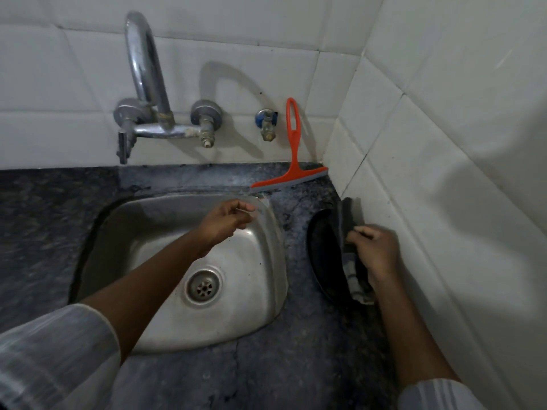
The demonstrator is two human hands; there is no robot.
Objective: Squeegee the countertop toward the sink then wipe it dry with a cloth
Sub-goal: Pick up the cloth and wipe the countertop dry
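Observation:
An orange squeegee leans upright against the back wall tiles, its grey blade resting on the dark speckled countertop just behind the sink's far right corner. My right hand grips a dark grey cloth on the counter to the right of the steel sink, close to the side wall. The cloth's lower end hangs out below my palm. My left hand hovers over the sink's far right rim with fingers loosely curled and nothing in it.
A chrome tap with two valves juts from the back wall above the sink, and a small blue-ringed valve sits beside the squeegee. A dark oval object lies under the cloth. White tiled walls close the back and right sides.

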